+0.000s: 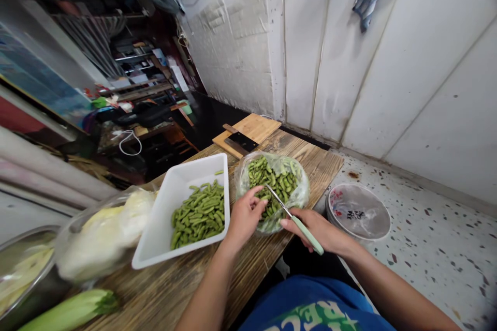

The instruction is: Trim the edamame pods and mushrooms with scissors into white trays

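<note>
From the head camera, looking down at a wooden table (316,158): a person's two bare hands work over a clear plastic bag (305,194) of green bean pods (285,183), which sits open near the table's edge. The right hand (312,227) is closed around the pale green handle of a pair of scissors (308,236), whose metal blades point up and left over the pods. The left hand (244,214) is over the bag's near left side, its thumb and fingers bent toward each other beside the blades; a bit of green shows at the fingertips, but I cannot tell whether they grip a pod.

Just left of the bag, a white tub (161,222) holds a pile of more pods (202,212), gathered mostly toward its right and near sides. Beyond the bag, a cleaver (241,142) lies on a wooden cutting board (258,126). Left of the tub are a bag of pale cabbage (104,232), a metal bowl (48,271) and a long green vegetable (73,310). A bin (359,212) stands on the speckled floor (435,248) at right.
</note>
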{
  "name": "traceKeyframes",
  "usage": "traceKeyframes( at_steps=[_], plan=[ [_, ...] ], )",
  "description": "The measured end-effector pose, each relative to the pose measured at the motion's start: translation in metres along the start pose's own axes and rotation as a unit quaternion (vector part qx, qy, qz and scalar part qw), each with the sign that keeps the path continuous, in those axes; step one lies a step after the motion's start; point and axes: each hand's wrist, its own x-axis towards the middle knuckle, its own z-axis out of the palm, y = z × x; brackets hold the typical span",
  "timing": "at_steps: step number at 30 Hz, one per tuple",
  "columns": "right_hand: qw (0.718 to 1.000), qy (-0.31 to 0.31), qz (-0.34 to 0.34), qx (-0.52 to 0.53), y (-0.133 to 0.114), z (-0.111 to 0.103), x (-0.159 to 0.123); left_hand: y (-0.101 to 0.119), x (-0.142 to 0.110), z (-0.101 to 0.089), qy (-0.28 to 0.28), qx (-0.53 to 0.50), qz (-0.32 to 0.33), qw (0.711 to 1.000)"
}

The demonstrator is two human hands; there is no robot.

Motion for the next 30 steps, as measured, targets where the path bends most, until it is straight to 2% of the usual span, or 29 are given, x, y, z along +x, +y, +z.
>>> traceKeyframes(
  at_steps=[3, 5, 10, 13, 15, 17, 19, 21, 24, 30],
  plan=[
    [0.999, -0.015, -0.032, 0.008, 0.002, -0.003, -0.005, -0.002, 0.004, -0.004, 0.034, 0.039, 0.037, 0.998],
    [0.999, -0.02, -0.037, 0.025, 0.002, -0.004, -0.008, 0.0, 0.005, -0.005, 0.042, 0.013, 0.019, 0.999],
    [0.998, -0.016, -0.036, 0.043, 0.002, -0.002, -0.009, 0.009, 0.004, 0.0, 0.008, -0.144, -0.069, 0.987],
    [0.998, -0.013, -0.043, 0.044, 0.002, 0.001, -0.008, 0.013, 0.001, 0.004, -0.006, -0.256, -0.088, 0.962],
    [0.998, -0.011, -0.041, 0.045, 0.0, 0.001, -0.008, 0.014, 0.001, 0.005, 0.0, -0.295, -0.084, 0.952],
    [0.999, -0.004, -0.046, 0.024, -0.002, 0.0, -0.009, 0.013, 0.001, 0.006, 0.017, -0.262, -0.066, 0.963],
    [0.998, 0.016, -0.058, -0.02, -0.005, -0.001, -0.01, 0.009, 0.001, 0.006, 0.048, -0.167, -0.033, 0.984],
    [0.995, 0.035, -0.063, -0.068, -0.007, -0.001, -0.011, 0.005, 0.001, 0.007, 0.086, -0.069, 0.009, 0.994],
    [0.993, 0.035, -0.053, -0.099, -0.008, -0.001, -0.01, 0.002, -0.003, 0.009, 0.13, 0.025, 0.055, 0.99],
    [0.996, 0.01, -0.061, -0.057, -0.01, 0.0, -0.007, 0.007, -0.01, 0.012, 0.152, 0.095, 0.082, 0.98]
  ],
)
